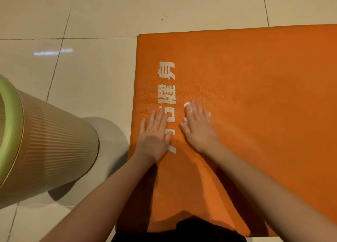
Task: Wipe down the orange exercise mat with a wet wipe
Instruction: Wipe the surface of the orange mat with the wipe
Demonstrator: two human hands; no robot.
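Keep the right hand (197, 125) flat, pressing what appears to be the wet wipe (187, 104) onto the orange mat (255, 74) just beside its white lettering (166, 94), while the left hand (155, 134), fingers spread and empty, steadies the mat over that lettering.

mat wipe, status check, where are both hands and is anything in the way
Left hand flat on orange mat, bracing. Right hand pressing wet wipe beside white lettering. Ribbed bin off mat on tile, not obstructing.
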